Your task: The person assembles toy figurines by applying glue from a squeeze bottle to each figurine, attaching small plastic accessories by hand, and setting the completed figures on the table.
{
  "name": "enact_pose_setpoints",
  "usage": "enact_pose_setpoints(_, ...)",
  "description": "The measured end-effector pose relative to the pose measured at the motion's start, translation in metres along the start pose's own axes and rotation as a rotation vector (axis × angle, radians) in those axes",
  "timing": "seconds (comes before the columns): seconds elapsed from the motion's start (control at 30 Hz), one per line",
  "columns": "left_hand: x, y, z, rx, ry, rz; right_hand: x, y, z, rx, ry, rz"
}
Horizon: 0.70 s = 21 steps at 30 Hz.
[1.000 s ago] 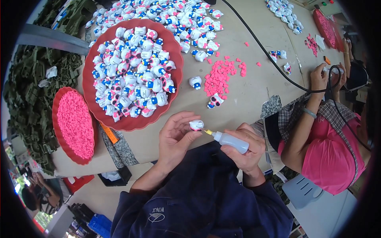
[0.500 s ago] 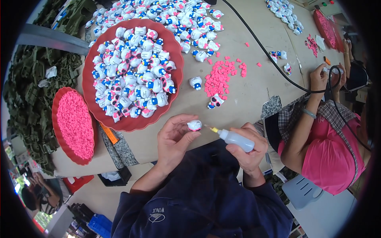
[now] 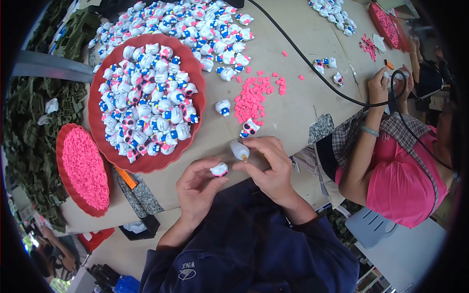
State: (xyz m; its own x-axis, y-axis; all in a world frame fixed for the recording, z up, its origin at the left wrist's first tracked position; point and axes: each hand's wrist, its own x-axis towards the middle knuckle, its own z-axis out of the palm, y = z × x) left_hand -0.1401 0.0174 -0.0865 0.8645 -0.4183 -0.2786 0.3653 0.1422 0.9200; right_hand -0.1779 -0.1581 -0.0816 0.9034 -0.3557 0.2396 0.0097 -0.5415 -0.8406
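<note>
Between the thumb and fingers of my left hand is a small white cat-shaped head piece with pink along its lower edge. My right hand grips a translucent squeeze bottle, its yellowish nozzle end tilted down toward me. The nozzle is a little to the right of the head piece and apart from it. Beyond the bottle lies a cat figurine with dark glasses, near a scatter of small pink pieces. Another white-and-blue figurine stands alone to their left.
A scalloped red tray full of figurines is at left, with a loose heap of figurines behind it. A smaller red dish holds pink pieces. A black cable crosses the table toward a co-worker in pink at right.
The bottle has swung from pointing left to nozzle-down and moved left, closer to the head piece. My left hand has lowered slightly. The whole view has shifted a little.
</note>
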Motion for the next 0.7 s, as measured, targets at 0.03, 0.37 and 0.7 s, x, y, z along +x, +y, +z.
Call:
enact_pose_setpoints(0.03, 0.000, 0.000, 0.000, -0.003, -0.002, 0.000, 0.000, -0.001, -0.005, 0.074, 0.004, 0.054)
enact_pose_setpoints(0.37, -0.001, 0.002, 0.004, -0.078, -0.091, -0.063, 0.029, 0.024, -0.017, -0.306, 0.099, -0.073)
enact_pose_setpoints(0.7, -0.001, -0.003, 0.015, 0.078, -0.117, 0.078, -0.014, -0.020, -0.025, 0.016, -0.091, -0.038)
